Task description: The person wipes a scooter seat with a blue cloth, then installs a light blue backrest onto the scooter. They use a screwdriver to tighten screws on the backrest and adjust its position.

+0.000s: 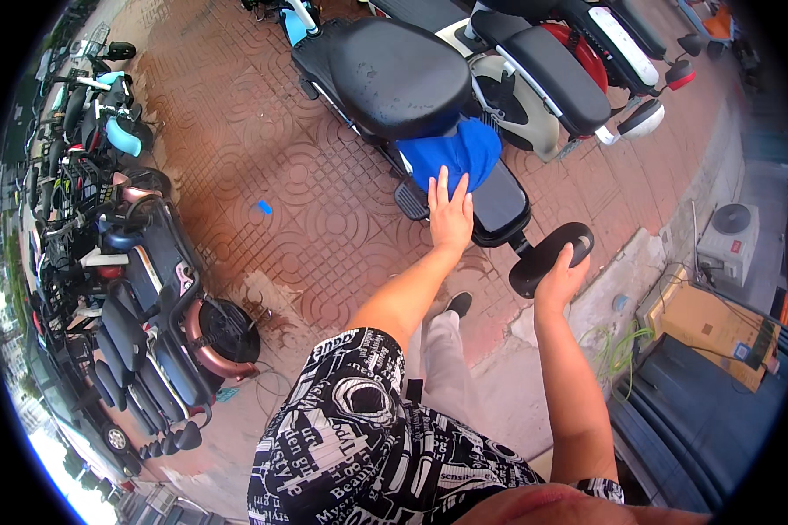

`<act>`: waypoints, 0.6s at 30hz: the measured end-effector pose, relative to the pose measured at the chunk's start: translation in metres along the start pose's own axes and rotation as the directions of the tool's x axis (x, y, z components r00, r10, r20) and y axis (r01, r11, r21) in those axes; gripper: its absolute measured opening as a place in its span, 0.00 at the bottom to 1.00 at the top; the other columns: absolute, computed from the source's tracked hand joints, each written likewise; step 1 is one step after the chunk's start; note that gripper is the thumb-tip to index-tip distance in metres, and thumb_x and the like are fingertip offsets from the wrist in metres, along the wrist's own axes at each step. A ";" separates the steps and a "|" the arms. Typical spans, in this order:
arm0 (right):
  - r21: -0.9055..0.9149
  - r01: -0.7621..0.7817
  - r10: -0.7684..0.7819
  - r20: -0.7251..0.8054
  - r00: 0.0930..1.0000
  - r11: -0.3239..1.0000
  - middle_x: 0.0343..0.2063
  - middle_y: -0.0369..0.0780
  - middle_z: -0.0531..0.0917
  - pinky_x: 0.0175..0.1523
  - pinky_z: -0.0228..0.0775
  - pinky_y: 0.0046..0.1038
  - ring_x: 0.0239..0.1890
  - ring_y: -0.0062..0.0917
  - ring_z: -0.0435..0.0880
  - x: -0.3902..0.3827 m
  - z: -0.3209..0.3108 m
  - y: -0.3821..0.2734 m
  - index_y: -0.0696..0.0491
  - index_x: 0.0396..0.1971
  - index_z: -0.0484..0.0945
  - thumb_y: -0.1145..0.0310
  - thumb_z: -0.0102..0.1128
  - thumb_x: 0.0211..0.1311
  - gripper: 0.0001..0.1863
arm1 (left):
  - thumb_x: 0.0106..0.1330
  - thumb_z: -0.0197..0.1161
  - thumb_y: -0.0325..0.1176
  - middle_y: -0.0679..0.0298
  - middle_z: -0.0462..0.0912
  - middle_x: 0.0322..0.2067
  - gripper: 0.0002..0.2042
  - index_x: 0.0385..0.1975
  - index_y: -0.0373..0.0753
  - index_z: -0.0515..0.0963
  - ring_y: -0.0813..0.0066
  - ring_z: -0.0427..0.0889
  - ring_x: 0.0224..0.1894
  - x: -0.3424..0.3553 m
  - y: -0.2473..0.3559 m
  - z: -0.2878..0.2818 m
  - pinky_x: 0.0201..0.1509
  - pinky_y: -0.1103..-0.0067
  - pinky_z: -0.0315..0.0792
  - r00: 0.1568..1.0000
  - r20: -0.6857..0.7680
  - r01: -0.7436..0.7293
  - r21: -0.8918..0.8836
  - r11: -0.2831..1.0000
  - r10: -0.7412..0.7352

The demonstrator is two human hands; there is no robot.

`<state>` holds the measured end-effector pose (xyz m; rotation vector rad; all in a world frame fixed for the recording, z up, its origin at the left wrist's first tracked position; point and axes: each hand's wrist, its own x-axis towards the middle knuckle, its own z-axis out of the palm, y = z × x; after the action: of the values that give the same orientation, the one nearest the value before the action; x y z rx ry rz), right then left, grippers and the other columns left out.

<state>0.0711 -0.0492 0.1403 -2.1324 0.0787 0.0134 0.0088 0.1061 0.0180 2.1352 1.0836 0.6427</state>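
Note:
A scooter with a worn black saddle (397,72) stands at the top centre. A blue cloth (467,147) lies bunched over its seat behind the saddle, partly covering a smaller black rear seat (506,214). My left hand (449,214) reaches onto the blue cloth with fingers stretched out, touching its lower edge. My right hand (559,278) grips the black padded backrest (541,261) at the rear of the scooter, with the thumb up over the pad.
Parked scooters (144,306) line the left, and more (569,83) stand at upper right. Patterned red paving (289,157) lies between them. At right are a concrete edge (630,271), an air-conditioner unit (728,243), cardboard (705,319) and a green hose (613,354).

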 end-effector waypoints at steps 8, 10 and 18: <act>-0.064 0.019 -0.017 0.020 1.000 0.998 0.50 0.53 0.76 0.56 0.67 0.38 0.50 0.44 0.77 0.010 -0.005 0.010 0.63 0.58 0.65 0.54 0.52 0.67 0.30 | 0.65 0.61 0.33 0.55 0.76 0.47 0.09 0.43 0.42 0.80 0.61 0.78 0.44 -0.102 0.011 -0.009 0.50 0.72 0.72 0.930 0.350 0.244 -0.376 0.894 -0.107; -0.067 -0.017 0.021 0.052 0.998 0.998 0.51 0.54 0.75 0.56 0.68 0.40 0.51 0.45 0.77 0.009 -0.004 0.006 0.63 0.59 0.64 0.54 0.52 0.66 0.31 | 0.68 0.58 0.36 0.60 0.81 0.37 0.10 0.43 0.40 0.79 0.71 0.79 0.37 -0.115 -0.004 -0.009 0.45 0.77 0.72 0.818 0.515 0.489 -0.386 0.782 -0.257; -0.053 -0.013 0.017 0.079 0.997 0.999 0.53 0.55 0.74 0.57 0.67 0.42 0.53 0.48 0.76 0.008 0.002 -0.002 0.62 0.62 0.58 0.52 0.53 0.63 0.36 | 0.71 0.56 0.41 0.71 0.79 0.38 0.16 0.46 0.34 0.77 0.84 0.75 0.42 -0.073 0.014 -0.122 0.50 0.84 0.68 0.859 0.182 0.366 -0.872 0.326 -0.479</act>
<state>0.0793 -0.0472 0.1407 -2.1809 0.0476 0.1102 -0.1048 0.0789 0.1001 0.8196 0.9648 0.8226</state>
